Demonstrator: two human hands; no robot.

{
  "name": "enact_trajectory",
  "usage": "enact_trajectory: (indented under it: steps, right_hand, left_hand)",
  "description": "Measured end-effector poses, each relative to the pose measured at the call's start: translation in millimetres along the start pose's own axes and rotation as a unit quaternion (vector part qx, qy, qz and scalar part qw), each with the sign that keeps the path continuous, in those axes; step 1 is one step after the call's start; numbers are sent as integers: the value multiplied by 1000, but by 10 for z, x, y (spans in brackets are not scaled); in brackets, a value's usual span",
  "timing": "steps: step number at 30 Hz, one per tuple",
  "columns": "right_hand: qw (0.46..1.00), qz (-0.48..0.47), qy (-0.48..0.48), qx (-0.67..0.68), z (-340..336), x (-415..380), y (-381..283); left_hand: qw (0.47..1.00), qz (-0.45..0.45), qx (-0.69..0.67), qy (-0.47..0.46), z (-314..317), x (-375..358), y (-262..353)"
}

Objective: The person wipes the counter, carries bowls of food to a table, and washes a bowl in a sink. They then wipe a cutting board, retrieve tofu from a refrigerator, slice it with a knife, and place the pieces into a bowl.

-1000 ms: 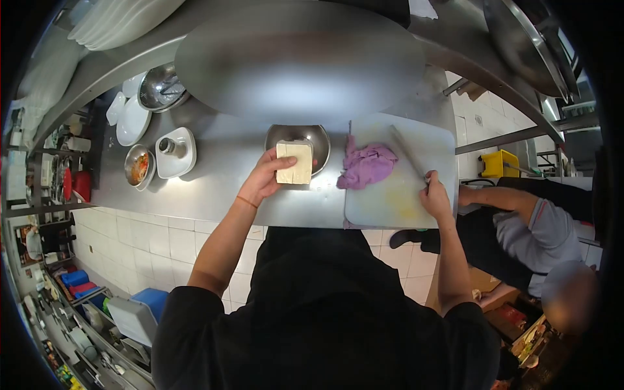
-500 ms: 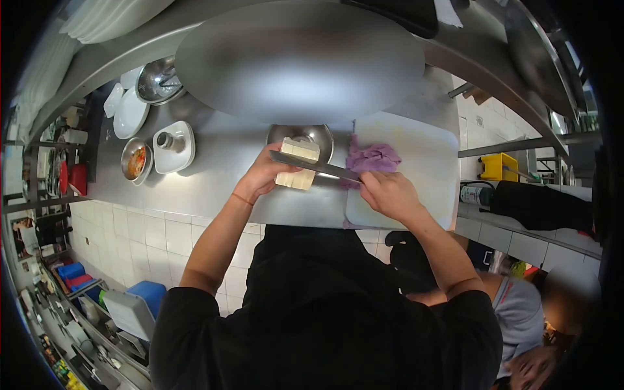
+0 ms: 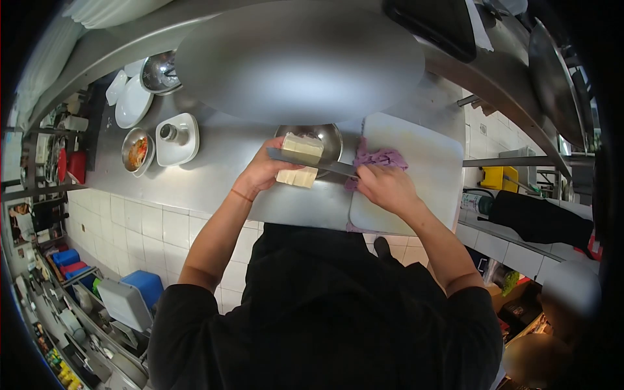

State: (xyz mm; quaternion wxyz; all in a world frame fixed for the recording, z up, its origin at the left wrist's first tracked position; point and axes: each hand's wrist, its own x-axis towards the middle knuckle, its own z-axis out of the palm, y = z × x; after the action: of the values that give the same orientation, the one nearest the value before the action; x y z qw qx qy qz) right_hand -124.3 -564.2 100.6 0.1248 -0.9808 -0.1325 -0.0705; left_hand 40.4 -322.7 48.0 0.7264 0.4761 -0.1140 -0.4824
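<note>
My left hand [image 3: 258, 170] supports a pale yellow block of tofu [image 3: 301, 144], its fingers partly hidden beneath and behind it. A wide-bladed knife [image 3: 325, 166] lies across the block, and cut lines show on the lower part. My right hand [image 3: 389, 186] is closed around the knife's handle, above the edge of the white cutting board [image 3: 429, 175]. A metal bowl [image 3: 331, 140] stands just behind and partly below the block. A crumpled purple cloth [image 3: 385, 158] lies on the board beside my right hand.
On the steel counter [image 3: 227, 175] to the left are a bowl of red and orange food [image 3: 137, 153], a white square dish [image 3: 187, 148] with a small jar [image 3: 168, 132], white plates [image 3: 134, 107] and another metal bowl [image 3: 155, 75]. A steel shelf overhangs the back.
The knife stays across the tofu, with its blade angle slightly changed. My view has shifted a little. The person in a grey sleeve at lower right has moved mostly out of view.
</note>
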Motion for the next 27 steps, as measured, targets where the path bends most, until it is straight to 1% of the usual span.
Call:
enact_trajectory:
  steps: [2,9,11,15,17,18,20,21,22,23,24,25,26,27]
  right_hand:
    - [1000,2,4,22,67,27,26]
    - [998,25,-44,29,407,86,133]
    - [998,24,-42,31,442,125,138]
    - [997,38,-62,26,488,185,147]
    - [994,47,-90,47,506,218,169]
    - [994,48,-89,46,489,242,179]
    - [970,116,-185,107,419,311,178]
    - [970,115,-185,106,450,322,216]
    - [962,85,-109,235,469,344,244]
    - [932,54,-29,358,477,361,255]
    - [932,53,-29,358,448,357,283]
    - [864,176,-144,449,272,407,250]
    - [761,291,-253,522,180,433,229]
    - [760,291,-253,523,194,421,216]
  left_hand:
    - [999,8,15,28,-3,4,-18]
    - [1000,-19,0,22,44,-10,46]
    - [998,-50,-19,22,45,-15,64]
    - [998,-47,-25,16,25,-8,40]
    - [996,-73,-25,40,-4,-14,16]
    - [996,-72,-25,39,-31,2,4]
    - [991,-107,-74,17,-105,29,-32]
    - [991,-106,-74,17,-149,23,-57]
    - [992,-112,-55,31,-185,3,-75]
    - [991,-117,-37,45,-222,-20,-84]
    - [991,-117,-36,46,-263,-37,-81]
    - [990,-125,-56,26,-292,-58,-71]
    - [988,-134,-75,6,-317,-80,-62]
    - [988,-134,-75,7,-336,-102,-58]
